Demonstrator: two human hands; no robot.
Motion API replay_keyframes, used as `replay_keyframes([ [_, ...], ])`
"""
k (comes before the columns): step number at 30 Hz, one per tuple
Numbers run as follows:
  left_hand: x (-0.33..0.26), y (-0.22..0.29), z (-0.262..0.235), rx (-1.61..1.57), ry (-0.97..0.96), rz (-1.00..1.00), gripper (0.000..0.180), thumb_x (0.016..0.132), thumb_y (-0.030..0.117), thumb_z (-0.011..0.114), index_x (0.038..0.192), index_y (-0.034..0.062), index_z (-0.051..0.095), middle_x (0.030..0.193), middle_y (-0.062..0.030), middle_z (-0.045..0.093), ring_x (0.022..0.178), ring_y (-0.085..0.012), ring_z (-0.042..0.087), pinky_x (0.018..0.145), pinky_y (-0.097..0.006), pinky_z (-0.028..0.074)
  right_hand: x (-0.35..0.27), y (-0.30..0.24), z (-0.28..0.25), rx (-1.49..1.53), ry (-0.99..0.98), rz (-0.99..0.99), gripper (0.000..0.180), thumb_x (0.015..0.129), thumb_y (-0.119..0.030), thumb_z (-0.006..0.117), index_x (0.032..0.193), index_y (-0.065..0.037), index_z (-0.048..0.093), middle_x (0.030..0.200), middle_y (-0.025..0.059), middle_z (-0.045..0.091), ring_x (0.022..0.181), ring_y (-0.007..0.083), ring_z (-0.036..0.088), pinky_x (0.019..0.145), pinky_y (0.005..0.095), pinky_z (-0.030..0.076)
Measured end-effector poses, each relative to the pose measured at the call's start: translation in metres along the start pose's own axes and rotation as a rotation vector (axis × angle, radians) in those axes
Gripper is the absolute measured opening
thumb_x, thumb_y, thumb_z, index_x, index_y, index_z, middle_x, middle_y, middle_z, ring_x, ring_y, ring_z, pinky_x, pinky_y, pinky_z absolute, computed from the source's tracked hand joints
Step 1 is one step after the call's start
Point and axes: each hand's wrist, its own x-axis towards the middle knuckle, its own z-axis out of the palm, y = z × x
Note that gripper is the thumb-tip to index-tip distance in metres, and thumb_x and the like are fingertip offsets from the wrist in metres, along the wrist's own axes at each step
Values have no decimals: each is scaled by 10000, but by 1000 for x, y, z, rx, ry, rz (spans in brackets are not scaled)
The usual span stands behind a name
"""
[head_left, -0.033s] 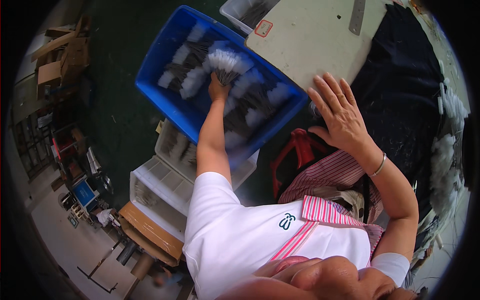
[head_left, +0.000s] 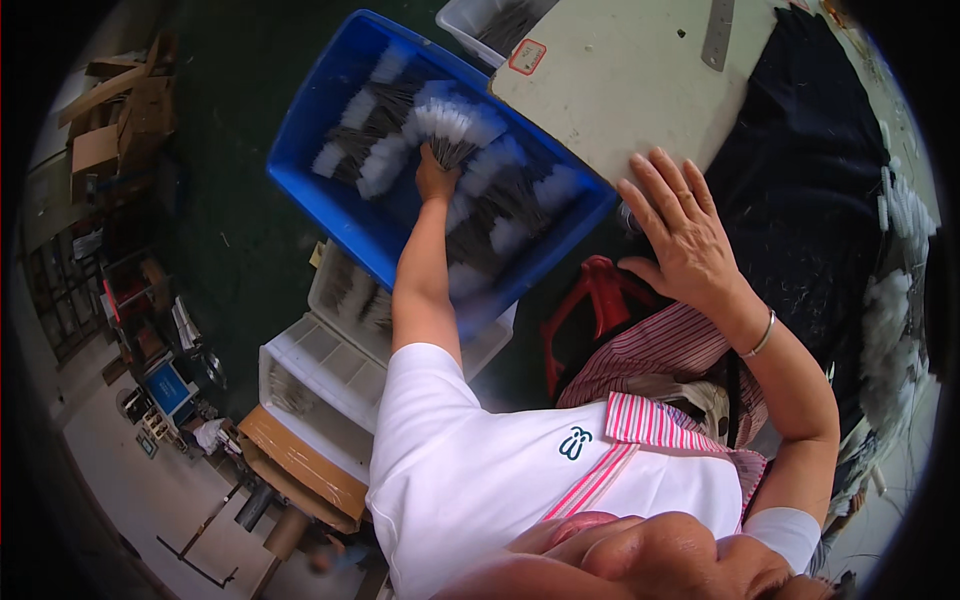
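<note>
From here I see nothing shift, the left hand (head_left: 437, 180) staying clamped on its white-tipped bundle (head_left: 443, 122) in the blue bin (head_left: 335, 228), the right hand (head_left: 692, 250) spread by the pale board (head_left: 610, 100)

A single head-worn fisheye looks steeply down from close above the white shirt (head_left: 490, 450), taking in the blue bin (head_left: 325, 205) and, right of it, the far pale tabletop (head_left: 620, 95)

The shirt (head_left: 500, 460) looks bright, the floor (head_left: 230, 130) dim, the edges warped.
</note>
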Motion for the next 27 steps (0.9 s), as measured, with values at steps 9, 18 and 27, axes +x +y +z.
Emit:
replay_keyframes([
  [9, 31, -37, 20, 169, -32, 159, 690, 640, 128, 738, 1219, 91, 365, 1060, -220, 586, 1006, -394, 555, 810, -462, 459, 5, -2, -1, 15, -47, 13, 900, 583, -362, 755, 1365, -131, 373, 1453, 110, 274, 1370, 293, 198, 1121, 458, 131],
  [18, 87, -92, 70, 400, -227, 528, 808, 746, 534, 581, 1300, -9, 358, 1213, -276, 492, 1076, -400, 530, 852, -476, 465, 6, -3, -5, -8, -94, 11, 839, 621, -396, 732, 1345, -122, 409, 1440, 136, 286, 1358, 320, 217, 1099, 493, 144],
  [27, 124, -148, 125, 1537, -654, 911, 522, 896, 301, 361, 1359, 59, 384, 1404, -140, 377, 1288, -323, 362, 989, -582, 261, -7, 15, 10, 36, 59, -131, 822, 662, -432, 707, 1335, -82, 389, 1444, 166, 257, 1372, 338, 157, 1099, 520, 113],
])
